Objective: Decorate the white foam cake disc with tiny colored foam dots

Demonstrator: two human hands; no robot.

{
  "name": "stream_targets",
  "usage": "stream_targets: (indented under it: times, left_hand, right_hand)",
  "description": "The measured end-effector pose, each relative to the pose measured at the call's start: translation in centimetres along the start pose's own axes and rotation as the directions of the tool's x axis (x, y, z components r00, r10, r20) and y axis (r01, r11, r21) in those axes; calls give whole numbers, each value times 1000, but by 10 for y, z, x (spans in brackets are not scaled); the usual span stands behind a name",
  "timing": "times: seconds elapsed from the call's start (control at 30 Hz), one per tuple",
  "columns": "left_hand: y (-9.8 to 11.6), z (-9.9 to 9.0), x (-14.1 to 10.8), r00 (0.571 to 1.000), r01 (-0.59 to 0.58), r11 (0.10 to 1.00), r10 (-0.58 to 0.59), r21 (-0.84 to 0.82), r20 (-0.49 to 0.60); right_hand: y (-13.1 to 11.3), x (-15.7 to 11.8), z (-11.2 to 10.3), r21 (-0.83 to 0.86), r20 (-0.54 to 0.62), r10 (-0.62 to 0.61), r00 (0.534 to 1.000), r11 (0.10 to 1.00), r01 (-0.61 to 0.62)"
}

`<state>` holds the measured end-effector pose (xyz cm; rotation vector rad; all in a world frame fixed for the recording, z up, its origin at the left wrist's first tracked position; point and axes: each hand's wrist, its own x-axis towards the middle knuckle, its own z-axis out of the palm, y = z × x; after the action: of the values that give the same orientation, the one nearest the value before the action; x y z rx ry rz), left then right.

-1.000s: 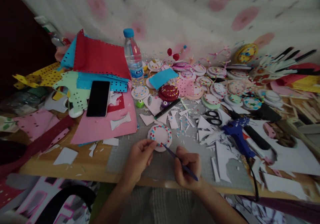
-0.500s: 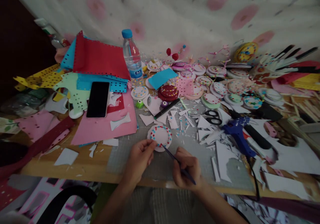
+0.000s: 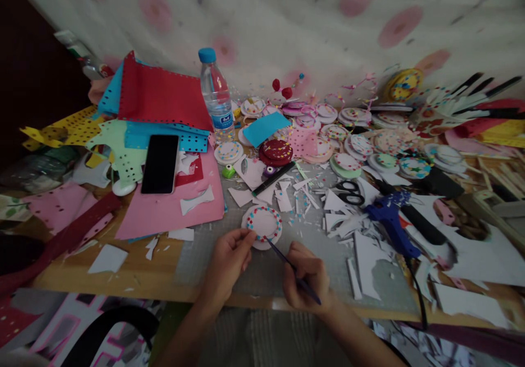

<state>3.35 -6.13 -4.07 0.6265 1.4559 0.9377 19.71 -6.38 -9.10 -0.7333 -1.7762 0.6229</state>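
Observation:
A round white paper disc, ringed with small red and blue stars, lies on the grey cutting mat. Thumb and fingers of my left hand pinch its lower left edge. My right hand is closed around a slim dark blue pointed tool, held like a pen. The tool's tip meets the star ring at the disc's lower right. Whether a star sits under the tip is too small to tell. Beyond the disc lie a black pen and white paper scraps.
Right of my hands are black-handled scissors and a blue glue gun with its cord over the table edge. A phone rests on pink sheets at left. A water bottle and several decorated discs stand behind.
The tool's tip has shifted very slightly right along the star ring. Both hands hold nearly the same position, and the disc stays in place.

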Motion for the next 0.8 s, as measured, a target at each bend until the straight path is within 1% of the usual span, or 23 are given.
stream_targets:
  times: [0.17, 0.4, 0.57, 0.7, 0.8]
  left_hand:
    - [-1, -1, 1, 1000, 0, 1000, 0, 9, 10]
    - [3, 2, -1, 997, 70, 997, -70, 10, -12]
    - [1, 3, 3, 998, 54, 998, -54, -16, -9]
    - [-1, 3, 4, 998, 64, 997, -65, -29, -15]
    - [0, 3, 3, 997, 71, 997, -72, -41, -23]
  right_hand:
    - [1, -1, -1, -26, 52, 11, 999, 1000, -10]
    - [1, -1, 2, 51, -10, 6, 1000, 999, -5]
    - [2, -2, 4, 91, -29, 20, 999, 996, -17]
    - [1, -2, 3, 107, -38, 25, 999, 994, -20]
    - [-2, -1, 1, 102, -83, 37, 996, 994, -29]
